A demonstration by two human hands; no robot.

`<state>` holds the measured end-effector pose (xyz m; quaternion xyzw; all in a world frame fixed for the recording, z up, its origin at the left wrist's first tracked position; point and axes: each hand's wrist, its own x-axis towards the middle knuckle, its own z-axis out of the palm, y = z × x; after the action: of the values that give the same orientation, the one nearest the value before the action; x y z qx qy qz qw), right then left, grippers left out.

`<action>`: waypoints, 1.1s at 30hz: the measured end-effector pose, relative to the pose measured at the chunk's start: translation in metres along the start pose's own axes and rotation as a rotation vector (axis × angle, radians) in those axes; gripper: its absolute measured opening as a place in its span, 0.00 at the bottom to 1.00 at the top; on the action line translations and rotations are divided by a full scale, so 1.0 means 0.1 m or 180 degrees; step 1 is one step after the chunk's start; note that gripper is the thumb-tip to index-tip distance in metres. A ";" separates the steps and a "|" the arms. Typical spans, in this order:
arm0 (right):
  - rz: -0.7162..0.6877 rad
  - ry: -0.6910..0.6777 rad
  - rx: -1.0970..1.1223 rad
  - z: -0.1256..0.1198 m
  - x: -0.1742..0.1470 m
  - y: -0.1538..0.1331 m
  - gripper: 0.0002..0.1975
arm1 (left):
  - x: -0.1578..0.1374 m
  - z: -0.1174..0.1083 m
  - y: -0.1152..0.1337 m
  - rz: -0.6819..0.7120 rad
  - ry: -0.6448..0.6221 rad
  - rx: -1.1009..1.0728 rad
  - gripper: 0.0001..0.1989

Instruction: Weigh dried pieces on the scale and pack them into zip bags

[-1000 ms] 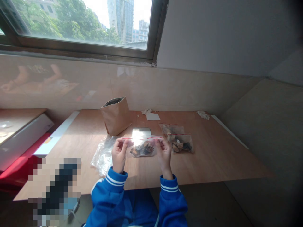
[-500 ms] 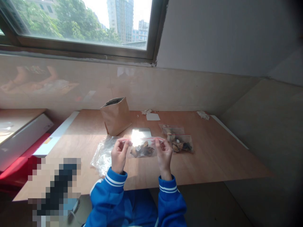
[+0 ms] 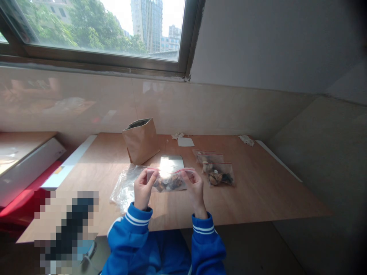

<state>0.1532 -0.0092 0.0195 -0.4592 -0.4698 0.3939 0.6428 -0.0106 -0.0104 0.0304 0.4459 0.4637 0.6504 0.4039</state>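
Observation:
Between my hands hangs a clear zip bag [image 3: 169,184] with a red strip along its top and dark brown dried pieces inside. My left hand [image 3: 144,188] pinches its left upper part, while my right hand [image 3: 195,188] grips the right upper part. The red strip bows slightly between them. Behind the bag lies a flat, shiny, light-coloured plate-like thing [image 3: 172,162], bright with glare. Several similar filled zip bags [image 3: 220,176] lie overlapping to the right of my right hand. Crumpled clear plastic bags [image 3: 124,189] rest beside my left hand.
An upright brown paper bag [image 3: 141,142] stands open at the back left of the wooden table [image 3: 258,191]. Near the wall are a white paper piece [image 3: 185,142] and crumpled whitish scraps [image 3: 246,140]. A blurred-out area covers the lower left.
My right hand has moved a little left, closer to my left hand. The bag's top strip has gone from nearly straight to slightly wavy, and its contents look more spread out.

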 end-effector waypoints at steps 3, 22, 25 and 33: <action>0.0013 -0.0058 -0.0033 0.01 0.00 -0.02 0.14 | 0.00 0.00 0.00 -0.0070 0.0057 -0.0003 0.15; 0.0073 -0.0007 0.0098 -0.04 0.02 0.05 0.12 | -0.04 0.03 -0.07 -0.0035 -0.0071 -0.0002 0.14; 0.0195 -0.0251 0.0055 -0.03 0.01 0.09 0.11 | -0.03 0.02 -0.12 -0.0124 -0.0162 0.0054 0.13; 0.0163 -0.0289 -0.0206 -0.05 0.00 0.08 0.10 | -0.03 0.00 -0.12 -0.0316 -0.0294 0.0083 0.12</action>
<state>0.1576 -0.0081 0.0109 -0.4734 -0.4990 0.4153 0.5953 -0.0088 -0.0099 0.0181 0.4571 0.4746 0.6022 0.4508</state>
